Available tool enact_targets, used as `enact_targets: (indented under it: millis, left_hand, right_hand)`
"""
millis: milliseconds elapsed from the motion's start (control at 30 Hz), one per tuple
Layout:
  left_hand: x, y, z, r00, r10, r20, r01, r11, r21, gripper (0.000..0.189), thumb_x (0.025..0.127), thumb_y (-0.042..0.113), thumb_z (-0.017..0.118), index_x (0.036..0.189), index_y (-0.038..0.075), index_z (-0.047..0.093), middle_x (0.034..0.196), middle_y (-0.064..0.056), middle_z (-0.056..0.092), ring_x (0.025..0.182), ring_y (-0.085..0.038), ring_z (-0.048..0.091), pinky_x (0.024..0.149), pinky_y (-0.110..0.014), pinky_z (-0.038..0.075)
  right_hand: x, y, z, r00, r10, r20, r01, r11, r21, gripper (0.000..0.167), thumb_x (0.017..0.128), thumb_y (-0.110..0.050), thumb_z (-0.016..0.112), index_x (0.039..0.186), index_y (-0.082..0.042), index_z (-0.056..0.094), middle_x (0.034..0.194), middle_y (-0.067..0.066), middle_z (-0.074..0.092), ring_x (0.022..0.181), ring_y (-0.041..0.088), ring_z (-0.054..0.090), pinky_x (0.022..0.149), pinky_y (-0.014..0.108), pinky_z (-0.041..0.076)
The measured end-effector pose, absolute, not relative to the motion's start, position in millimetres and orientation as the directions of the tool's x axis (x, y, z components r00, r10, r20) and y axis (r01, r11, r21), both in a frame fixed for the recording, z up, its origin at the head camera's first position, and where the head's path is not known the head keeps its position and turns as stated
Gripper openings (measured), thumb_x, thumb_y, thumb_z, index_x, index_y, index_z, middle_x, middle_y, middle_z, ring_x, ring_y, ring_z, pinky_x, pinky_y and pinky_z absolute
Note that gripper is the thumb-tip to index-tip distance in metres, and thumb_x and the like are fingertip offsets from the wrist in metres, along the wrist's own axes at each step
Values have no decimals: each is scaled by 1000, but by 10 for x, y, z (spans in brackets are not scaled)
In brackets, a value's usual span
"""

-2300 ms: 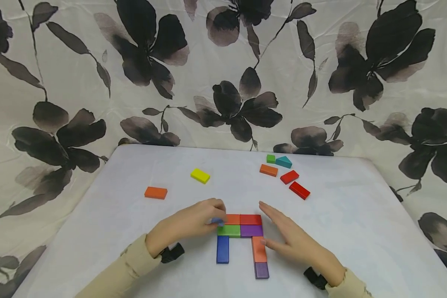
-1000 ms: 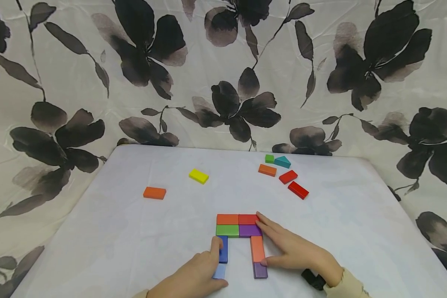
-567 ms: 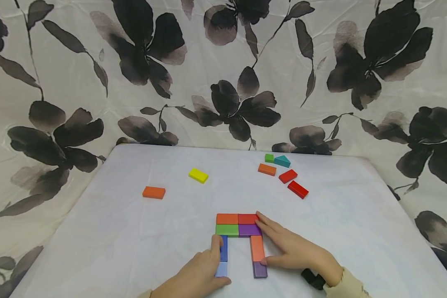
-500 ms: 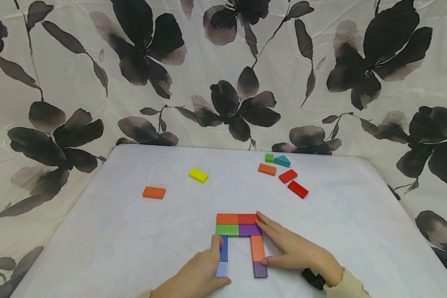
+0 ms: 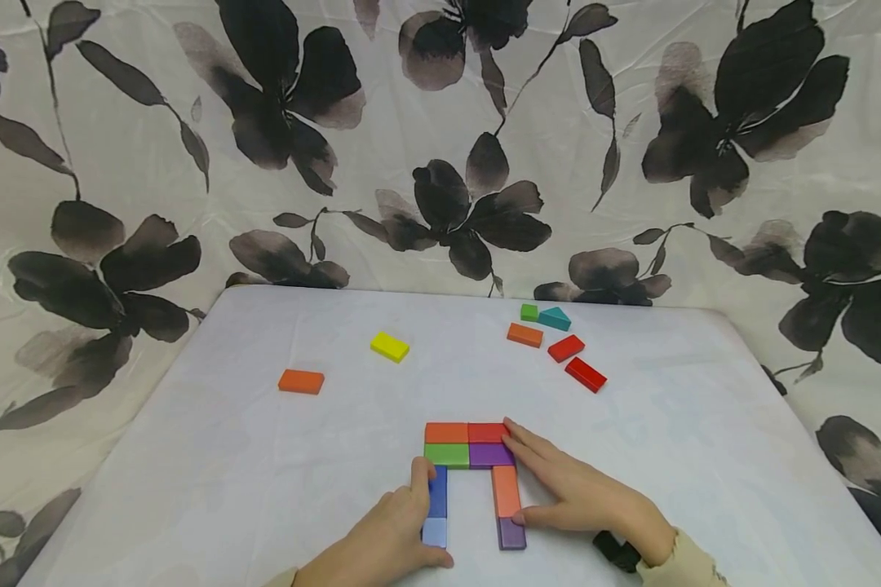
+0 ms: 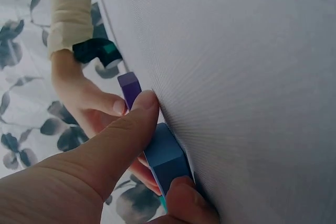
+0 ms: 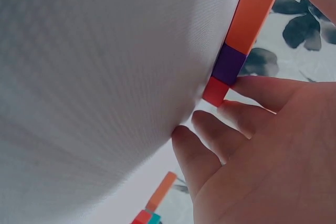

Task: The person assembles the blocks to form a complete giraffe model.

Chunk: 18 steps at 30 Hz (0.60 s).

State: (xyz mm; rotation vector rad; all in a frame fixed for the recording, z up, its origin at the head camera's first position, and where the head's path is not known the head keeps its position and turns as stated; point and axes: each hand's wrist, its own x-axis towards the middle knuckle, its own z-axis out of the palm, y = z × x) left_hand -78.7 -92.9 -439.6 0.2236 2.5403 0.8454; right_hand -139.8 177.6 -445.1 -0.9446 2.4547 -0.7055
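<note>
In the head view, an arch of flat blocks lies on the table. An orange block (image 5: 446, 432) and a red block (image 5: 484, 432) form its top row, over a green block (image 5: 445, 455) and a purple block (image 5: 489, 455). My left hand (image 5: 385, 534) pinches the left leg lengthwise: index finger by the top of a blue block (image 5: 439, 493), thumb at the lower end of a light blue block (image 5: 435, 534). Along the right side, my right hand (image 5: 583, 489) rests with straight fingers. Its thumb touches the right leg, an orange block (image 5: 506, 489) above a short purple block (image 5: 511, 535).
Farther back lie an orange block (image 5: 301, 381) and a yellow block (image 5: 390, 347). At the back right are two red blocks, one of them this red block (image 5: 586, 375), an orange block (image 5: 524, 335), a green block (image 5: 529, 312) and a teal triangle (image 5: 555, 319).
My left hand brought the light blue block down from beside the top row and lined it up under the blue block. My right hand moved in against the arch's right side.
</note>
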Motion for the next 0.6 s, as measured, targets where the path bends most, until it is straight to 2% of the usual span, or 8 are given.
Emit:
enact_targets:
  millis: [333, 600]
  left_hand:
    - [-809, -933, -4396, -886, 279, -369, -19, 775, 631, 101, 62, 34, 95, 135, 5, 31, 83, -10, 60, 79, -19, 60, 85, -48, 54]
    - [-815, -942, -4395, -890, 279, -361, -22, 764, 644, 101, 61, 34, 95, 133, 5, 31, 83, -11, 59, 80, -20, 60, 84, -49, 54]
  right_hand:
    - [-1387, 1762, -4447, -679, -711, -185, -503, 633, -588, 94, 89, -56, 65, 159, -15, 19, 166, -2, 4, 150, 20, 14, 114, 50, 28]
    - [-1378, 1763, -4426, -677, -714, -179, -501, 625, -599, 93, 90, -57, 64, 159, -14, 19, 167, -1, 5, 150, 21, 15, 113, 51, 28]
